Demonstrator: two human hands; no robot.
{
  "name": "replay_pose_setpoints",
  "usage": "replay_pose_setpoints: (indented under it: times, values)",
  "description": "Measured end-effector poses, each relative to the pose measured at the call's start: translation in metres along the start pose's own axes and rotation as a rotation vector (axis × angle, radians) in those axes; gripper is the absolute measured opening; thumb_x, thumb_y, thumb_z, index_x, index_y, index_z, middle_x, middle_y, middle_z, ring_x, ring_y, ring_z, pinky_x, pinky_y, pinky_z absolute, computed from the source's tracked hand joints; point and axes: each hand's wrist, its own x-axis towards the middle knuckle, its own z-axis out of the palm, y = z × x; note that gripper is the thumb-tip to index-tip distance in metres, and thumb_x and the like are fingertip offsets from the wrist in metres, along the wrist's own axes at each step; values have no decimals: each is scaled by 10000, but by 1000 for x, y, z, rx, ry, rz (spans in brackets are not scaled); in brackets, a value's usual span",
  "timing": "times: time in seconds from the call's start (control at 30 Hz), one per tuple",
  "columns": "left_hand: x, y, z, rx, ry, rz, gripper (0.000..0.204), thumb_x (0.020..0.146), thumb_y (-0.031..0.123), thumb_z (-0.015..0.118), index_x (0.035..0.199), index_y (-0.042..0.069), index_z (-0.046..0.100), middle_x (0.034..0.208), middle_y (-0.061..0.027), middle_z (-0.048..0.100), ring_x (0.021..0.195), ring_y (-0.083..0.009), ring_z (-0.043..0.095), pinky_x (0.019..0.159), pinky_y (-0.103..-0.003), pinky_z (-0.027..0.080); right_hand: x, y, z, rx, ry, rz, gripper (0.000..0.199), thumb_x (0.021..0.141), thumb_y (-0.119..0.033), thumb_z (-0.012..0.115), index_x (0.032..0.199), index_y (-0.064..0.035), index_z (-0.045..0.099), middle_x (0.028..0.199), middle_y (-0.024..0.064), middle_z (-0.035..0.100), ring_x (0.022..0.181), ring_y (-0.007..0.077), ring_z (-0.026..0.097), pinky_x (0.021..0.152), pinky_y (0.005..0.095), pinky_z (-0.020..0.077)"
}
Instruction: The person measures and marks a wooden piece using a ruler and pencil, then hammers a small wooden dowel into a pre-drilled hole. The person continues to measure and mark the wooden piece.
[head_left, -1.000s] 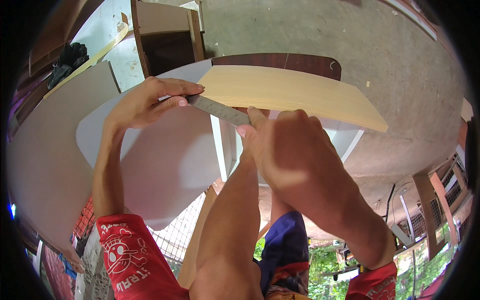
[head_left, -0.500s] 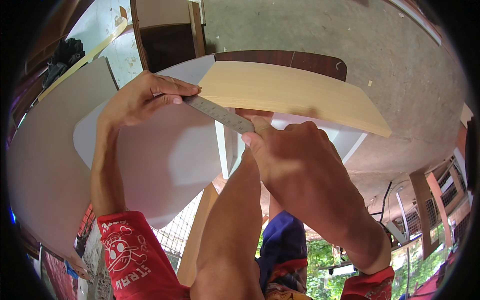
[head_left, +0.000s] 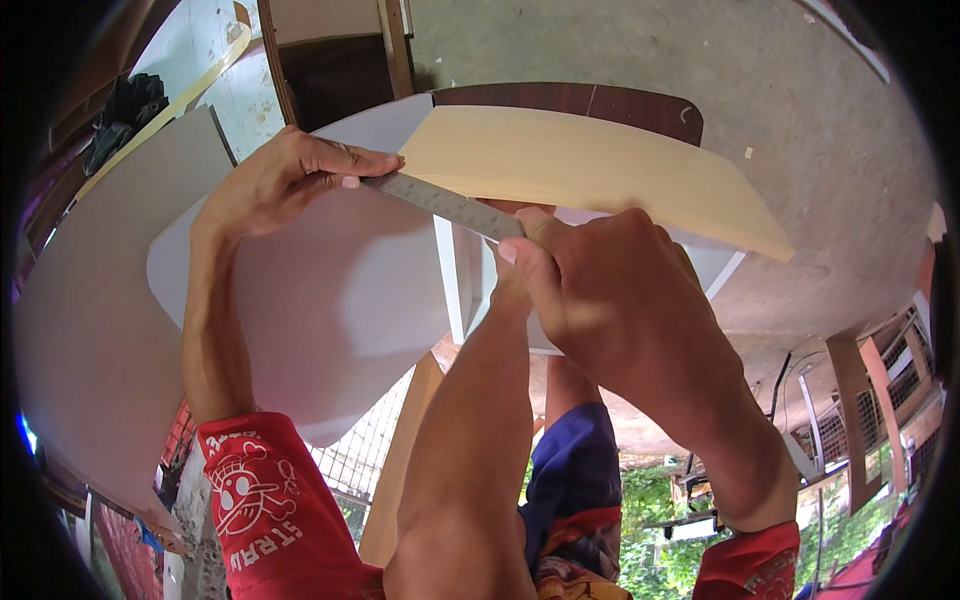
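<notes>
Between my two hands stretches a flat metal ruler (head_left: 440,204), slanting down from left to right. My left hand (head_left: 295,172) pinches its upper end between thumb and fingers, by the left corner of a pale wood-grain board (head_left: 590,165). Around the lower end closes my right hand (head_left: 620,285), its thumb on the ruler's face. The ruler lies at the near left edge of the board. Under the board stands a white box-like frame (head_left: 450,285), partly hidden by my right hand and leg.
A large white panel (head_left: 310,300) with rounded corners lies left of the frame, beside another pale panel (head_left: 100,290). Behind the board is a dark brown panel (head_left: 640,112) on the concrete floor (head_left: 780,60). A yellowish strip (head_left: 200,90) curves at the far left.
The ruler and my right hand sit slightly higher and farther right in the picture, and the ruler slants less. The board also appears a little higher. Both hands keep their hold.
</notes>
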Motion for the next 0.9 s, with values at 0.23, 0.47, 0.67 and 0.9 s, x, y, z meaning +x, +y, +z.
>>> replay_pose_setpoints:
  times: [0.23, 0.47, 0.67, 0.9]
  values:
    - [4, -2, 3, 29, 14, 21, 537, 992, -117, 660, 1494, 56, 734, 1485, -177, 758, 1421, -331, 710, 1205, -419, 557, 4, 6, 5, -34, 44, -46, 381, 1131, -275, 568, 1007, 21, 772, 741, 255, 680, 754, 460, 719, 786, 553, 581]
    - [7, -13, 4, 41, 45, 17, 543, 1003, -88, 685, 1511, 97, 732, 1487, -137, 770, 1381, -303, 737, 1138, -382, 577, 17, 15, 6, -98, 8, -27, 393, 1130, -279, 570, 989, 22, 779, 739, 277, 683, 742, 487, 711, 791, 561, 591]
    - [13, -18, 5, 64, 34, 5, 568, 1006, -95, 676, 1529, 123, 722, 1513, -131, 756, 1393, -286, 730, 1130, -378, 577, 22, 30, 18, -187, 101, -73, 409, 1143, -314, 578, 1083, 19, 807, 810, 289, 730, 793, 499, 733, 822, 588, 596]
    - [9, -14, 9, 73, 64, 28, 599, 987, -136, 636, 1546, 72, 698, 1510, -153, 755, 1424, -331, 709, 1163, -396, 566, 22, 32, 19, -120, 93, -144, 331, 1104, -264, 669, 1101, 42, 795, 858, 309, 755, 836, 470, 776, 787, 570, 622]
